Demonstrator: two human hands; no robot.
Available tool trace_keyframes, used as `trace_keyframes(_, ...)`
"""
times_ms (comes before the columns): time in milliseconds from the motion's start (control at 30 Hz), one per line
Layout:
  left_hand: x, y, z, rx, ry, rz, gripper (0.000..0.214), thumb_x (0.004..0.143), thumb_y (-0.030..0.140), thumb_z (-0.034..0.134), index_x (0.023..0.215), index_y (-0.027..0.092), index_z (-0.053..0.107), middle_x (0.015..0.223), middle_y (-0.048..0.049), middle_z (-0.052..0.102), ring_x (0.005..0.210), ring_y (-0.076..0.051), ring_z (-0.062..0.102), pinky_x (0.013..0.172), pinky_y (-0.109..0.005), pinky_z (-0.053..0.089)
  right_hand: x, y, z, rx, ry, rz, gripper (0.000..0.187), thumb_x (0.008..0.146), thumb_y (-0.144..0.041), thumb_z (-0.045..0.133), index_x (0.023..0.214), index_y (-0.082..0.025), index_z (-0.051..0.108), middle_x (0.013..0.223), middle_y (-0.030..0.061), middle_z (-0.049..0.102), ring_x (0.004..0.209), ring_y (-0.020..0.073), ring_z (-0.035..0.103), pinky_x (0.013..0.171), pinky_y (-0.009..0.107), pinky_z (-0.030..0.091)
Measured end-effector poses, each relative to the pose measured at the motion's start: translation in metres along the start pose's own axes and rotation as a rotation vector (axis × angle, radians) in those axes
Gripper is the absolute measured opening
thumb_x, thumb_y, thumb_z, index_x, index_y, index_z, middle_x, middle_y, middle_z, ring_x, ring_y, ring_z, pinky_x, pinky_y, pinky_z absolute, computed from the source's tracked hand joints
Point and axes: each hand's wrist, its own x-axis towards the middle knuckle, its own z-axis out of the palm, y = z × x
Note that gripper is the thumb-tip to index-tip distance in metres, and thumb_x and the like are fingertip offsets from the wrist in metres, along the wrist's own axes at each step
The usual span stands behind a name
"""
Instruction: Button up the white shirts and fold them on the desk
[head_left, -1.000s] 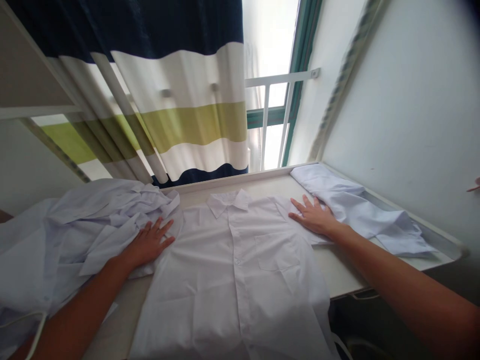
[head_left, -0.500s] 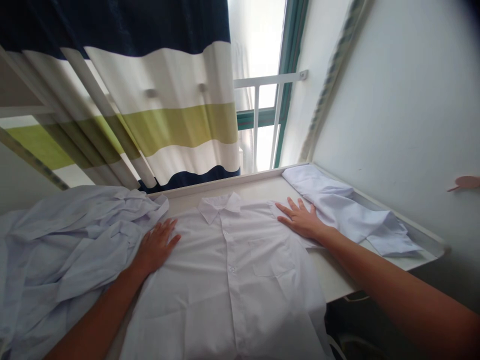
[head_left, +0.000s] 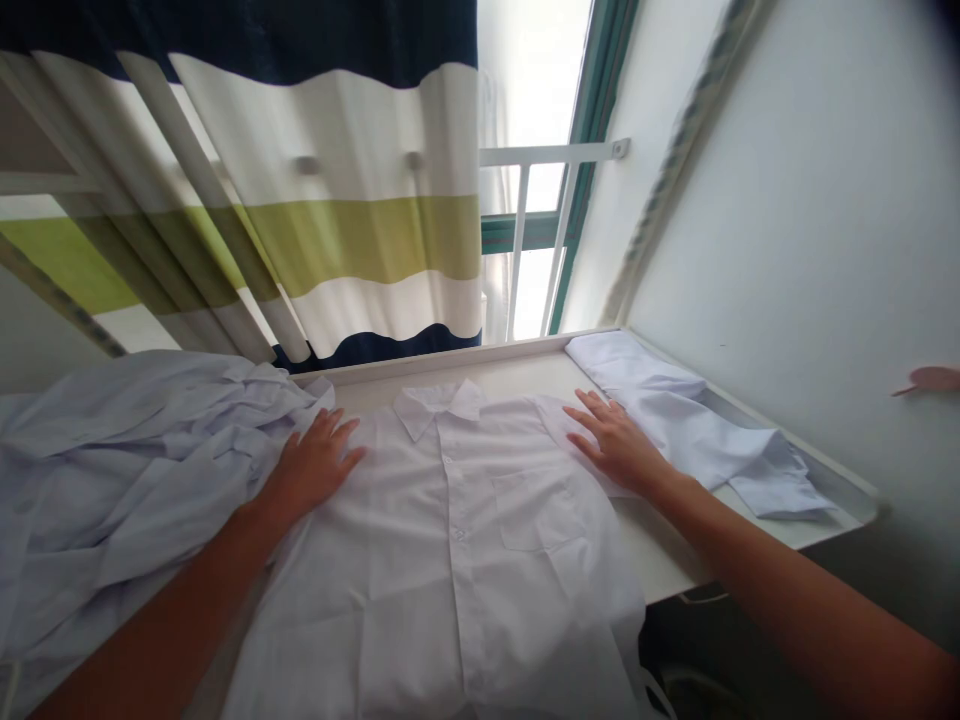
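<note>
A white collared shirt [head_left: 412,560] lies spread front side up, collar toward the window, with a button strip down the middle and a chest pocket on the right. My left hand [head_left: 315,460] is at its left shoulder, fingers extended and slightly apart, beside a heap of crumpled white clothes [head_left: 150,470]. Over the right sleeve is my right hand [head_left: 615,440], its fingers spread and holding nothing. I cannot tell whether either palm presses on the cloth. Right of that hand lies a folded white garment [head_left: 697,420].
The white table [head_left: 660,560] has a raised rim along its back and right sides. Behind it hang a striped curtain [head_left: 360,230] and a white railing [head_left: 555,155] before the window. A white wall [head_left: 825,250] with a pink object [head_left: 930,380] stands at the right.
My right hand has shifted slightly right along the sleeve, and its fingers have drawn closer together. My left hand has moved slightly up at the shoulder. The camera view has shifted a little.
</note>
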Motion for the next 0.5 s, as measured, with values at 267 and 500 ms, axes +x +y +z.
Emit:
trace_keyframes(267, 0.024, 0.208, -0.04, -0.096, 0.06, 0.743, 0.043, 0.101, 0.043, 0.041, 0.137, 0.026, 0.057, 0.162, -0.0055, 0.037, 0.153, -0.027, 0.023, 0.12, -0.054, 0.026, -0.084, 0.073, -0.075, -0.068, 0.391, 0.297, 0.027, 0.097, -0.034, 0.045, 0.111, -0.021, 0.065, 0.115, 0.0133, 0.068, 0.114, 0.0328, 0.062, 0.104, 0.049, 0.045)
trace_keyframes(500, 0.073, 0.282, 0.016, -0.18, -0.148, 0.848, 0.061, 0.101, 0.055, 0.035, 0.157, 0.031, 0.031, 0.167, -0.0028, 0.024, 0.155, -0.029, 0.014, 0.119, -0.06, 0.022, -0.188, 0.147, -0.068, -0.248, 0.061, 0.736, 0.049, 0.09, -0.053, 0.048, 0.123, -0.018, 0.056, 0.114, 0.0239, 0.064, 0.104, 0.0443, 0.062, 0.086, 0.053, 0.049)
